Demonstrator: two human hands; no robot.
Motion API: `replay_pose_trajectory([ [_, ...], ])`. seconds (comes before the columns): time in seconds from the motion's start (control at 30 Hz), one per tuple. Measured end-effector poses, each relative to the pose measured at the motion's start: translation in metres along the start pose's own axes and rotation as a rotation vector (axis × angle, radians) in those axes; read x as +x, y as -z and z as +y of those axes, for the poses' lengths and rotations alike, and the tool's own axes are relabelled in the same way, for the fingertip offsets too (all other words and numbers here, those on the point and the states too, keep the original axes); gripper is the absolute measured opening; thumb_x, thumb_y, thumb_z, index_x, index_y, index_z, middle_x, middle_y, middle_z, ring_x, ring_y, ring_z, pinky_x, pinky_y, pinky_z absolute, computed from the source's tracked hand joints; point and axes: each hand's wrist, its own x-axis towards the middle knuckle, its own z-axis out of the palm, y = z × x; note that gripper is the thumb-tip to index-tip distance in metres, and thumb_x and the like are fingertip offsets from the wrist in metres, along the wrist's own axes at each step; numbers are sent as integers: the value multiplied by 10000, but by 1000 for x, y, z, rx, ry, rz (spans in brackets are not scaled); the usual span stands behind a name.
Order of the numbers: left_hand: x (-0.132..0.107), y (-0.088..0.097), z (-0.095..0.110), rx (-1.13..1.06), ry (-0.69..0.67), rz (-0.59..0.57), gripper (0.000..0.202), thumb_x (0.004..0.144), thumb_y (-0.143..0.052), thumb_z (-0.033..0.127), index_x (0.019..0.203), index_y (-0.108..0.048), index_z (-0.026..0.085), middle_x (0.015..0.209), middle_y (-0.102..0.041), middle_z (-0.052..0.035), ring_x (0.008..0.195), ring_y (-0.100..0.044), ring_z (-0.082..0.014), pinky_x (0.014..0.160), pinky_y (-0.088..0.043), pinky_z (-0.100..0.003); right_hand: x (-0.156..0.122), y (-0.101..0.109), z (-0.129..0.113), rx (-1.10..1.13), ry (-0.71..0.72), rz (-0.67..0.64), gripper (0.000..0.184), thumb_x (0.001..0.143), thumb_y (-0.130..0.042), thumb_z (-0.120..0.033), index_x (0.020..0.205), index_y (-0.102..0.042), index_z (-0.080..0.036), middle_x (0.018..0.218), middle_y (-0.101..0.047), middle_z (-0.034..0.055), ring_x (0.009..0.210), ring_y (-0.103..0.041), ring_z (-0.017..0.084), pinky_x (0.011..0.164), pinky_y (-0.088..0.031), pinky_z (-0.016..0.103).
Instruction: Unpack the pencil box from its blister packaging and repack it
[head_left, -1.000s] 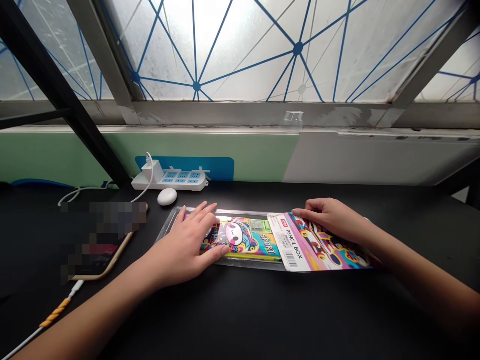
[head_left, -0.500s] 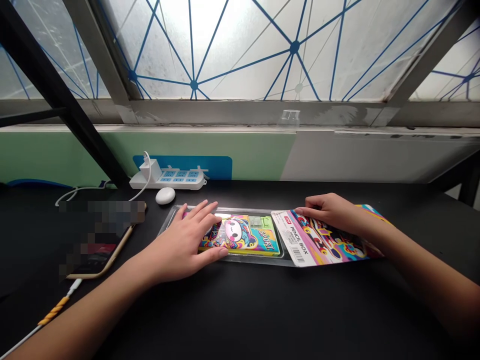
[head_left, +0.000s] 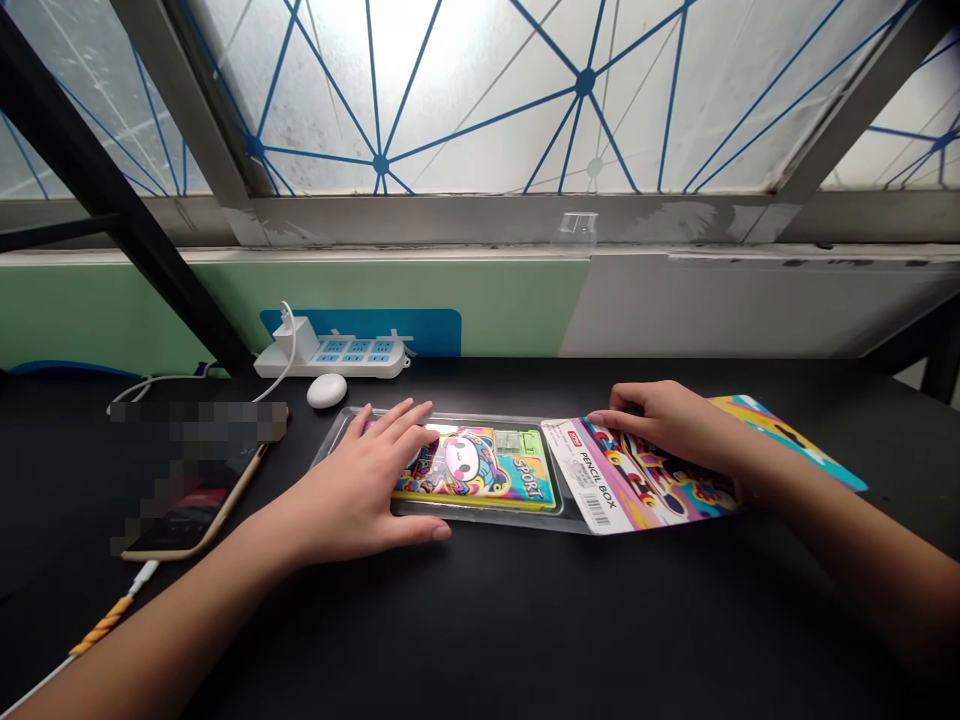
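The pencil box point(head_left: 480, 468), bright with a cartoon face and the word SPORT, lies flat in its clear plastic shell point(head_left: 335, 447) on the black bench point(head_left: 525, 620), straight in front of me. My left hand point(head_left: 360, 492) lies open and flat over the left end of the pencil box, fingers spread across the shell and thumb stretched along its near edge, gripping nothing. Just right of the pencil box, overlapping the shell's end, lies the printed card point(head_left: 622, 488) marked PENCIL BOX, with a barcode at its near corner. My right hand point(head_left: 671, 428) rests on top of that card with the fingers bent toward its far left corner; I cannot tell whether it pinches the card or only presses on it. Behind the pencil box to the left sits a small white oval case point(head_left: 327, 390), and beyond that a white power strip point(head_left: 341, 357) with a charger plugged in. Further left of the pencil box lies a phone point(head_left: 196, 505), partly blurred, with a cable point(head_left: 105, 628) running toward me.
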Motion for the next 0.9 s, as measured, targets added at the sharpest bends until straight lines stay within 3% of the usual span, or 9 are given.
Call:
replay_pose_trajectory([
  [0.27, -1, 0, 0, 0, -14, 13, 783, 838, -601, 787, 1397, -498, 250, 1687, -301, -164, 1574, -218, -391, 1232, -156, -713, -4, 2, -11, 5, -33, 3, 490, 859, -532, -737, 755, -620, -267, 766, -730, 36, 704, -654, 248, 605, -429, 346],
  [0.43, 0, -1, 0, 15, -9, 9, 801, 835, -600, 792, 1409, -493, 244, 1689, -294, -165, 1575, -215, -391, 1233, -162, -708, -9, -6, -18, 172, 64, -77, 412, 886, -561, -671, 934, -648, -271, 860, -731, 17, 751, -652, 230, 641, -463, 334],
  [0.5, 0, -1, 0, 14, -6, 13, 810, 827, -611, 790, 1412, -495, 242, 1691, -291, -162, 1573, -219, -396, 1236, -157, -706, -14, -11, -25, 180, 92, -102, 475, 833, -636, -684, 1087, -650, -283, 982, -735, 28, 844, -666, 252, 690, -491, 344],
  [0.63, 1, 0, -1, -5, -18, 16, 813, 811, -645, 775, 1412, -507, 244, 1679, -324, -155, 1562, -245, -410, 1232, -150, -716, -25, -15, -35, 167, 138, -164, 852, 662, -781, -733, 1378, -539, -338, 1292, -666, 62, 1139, -616, 337, 866, -523, 406],
  [0.9, 2, -1, -5, -2, -43, 11, 804, 819, -649, 763, 1424, -492, 258, 1673, -331, -165, 1553, -268, -413, 1228, -168, -717, -29, -3, -30, 91, 127, -184, 838, 636, -771, -766, 1347, -567, -371, 1246, -674, 72, 1155, -578, 400, 850, -519, 462],
])
